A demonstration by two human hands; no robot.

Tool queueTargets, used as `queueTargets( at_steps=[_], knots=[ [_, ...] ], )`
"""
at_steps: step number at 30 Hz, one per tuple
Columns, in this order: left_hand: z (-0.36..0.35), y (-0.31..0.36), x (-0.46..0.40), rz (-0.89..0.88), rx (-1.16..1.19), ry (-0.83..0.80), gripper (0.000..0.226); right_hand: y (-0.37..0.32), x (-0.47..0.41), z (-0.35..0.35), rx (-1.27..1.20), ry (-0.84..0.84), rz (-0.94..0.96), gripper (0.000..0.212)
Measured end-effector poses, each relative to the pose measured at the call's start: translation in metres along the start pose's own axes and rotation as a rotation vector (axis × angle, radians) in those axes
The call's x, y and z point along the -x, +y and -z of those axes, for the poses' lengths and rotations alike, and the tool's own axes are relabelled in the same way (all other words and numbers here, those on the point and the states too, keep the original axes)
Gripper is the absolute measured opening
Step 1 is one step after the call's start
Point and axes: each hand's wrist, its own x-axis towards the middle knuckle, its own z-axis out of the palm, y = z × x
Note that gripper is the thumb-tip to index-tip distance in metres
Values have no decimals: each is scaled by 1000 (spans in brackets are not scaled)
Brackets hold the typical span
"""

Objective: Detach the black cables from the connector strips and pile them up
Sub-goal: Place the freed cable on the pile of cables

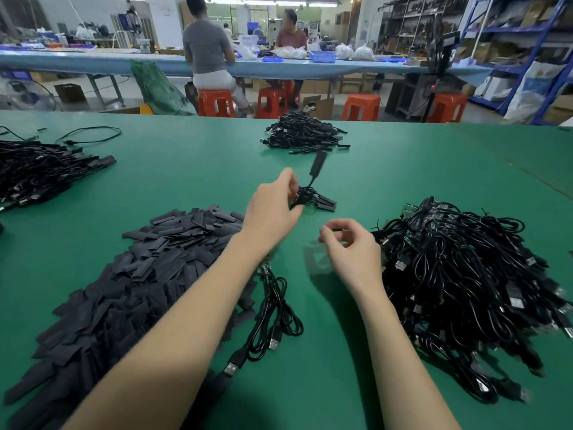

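My left hand (273, 206) reaches forward over the green table (403, 175) and touches a small bundle of black cables (313, 198) with flat black ends; whether it grips the bundle is hidden by the hand. One cable end (317, 166) sticks up from the bundle. My right hand (350, 246) hovers nearer to me with loosely curled fingers and holds nothing I can see. A large heap of black cables with connector strips (465, 274) lies to its right. Two loose black USB cables (273, 318) lie under my left forearm.
A heap of flat black sleeves (133, 274) covers the left foreground. Another cable pile (305, 133) sits at the table's far edge, a third (40, 172) at far left. Beyond the table are orange stools (361, 107), two people at a blue bench, and shelving at right.
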Motion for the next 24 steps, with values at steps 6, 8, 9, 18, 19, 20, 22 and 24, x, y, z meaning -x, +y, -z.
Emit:
queueTargets(
  at_steps=[6, 8, 9, 18, 19, 20, 22, 24],
  knots=[
    [-33, -20, -58, -60, -473, -308, 18, 3, -1, -3, 158, -106, 74, 11],
    [-42, -27, -66, -59, -494, -323, 17, 5, -2, -4, 177, -105, 77, 13],
    [-45, -29, -69, -63, -487, -315, 16, 6, -2, -4, 190, -105, 82, 13],
    [-34, -29, -41, 69, -115, -119, 12, -5, 9, -14, 355, -265, 122, 15],
    [-26, -29, -30, 105, -47, -86, 12, -8, 11, -16, 402, -318, 126, 17],
    [-19, -28, -18, 138, 9, -58, 10, -11, 14, -17, 454, -379, 126, 20],
    [-2, -28, 7, 199, 96, -13, 9, -20, 18, -19, 559, -495, 108, 26],
    [15, -26, 29, 242, 162, 1, 12, -28, 19, -20, 602, -580, 77, 23]
  ],
)
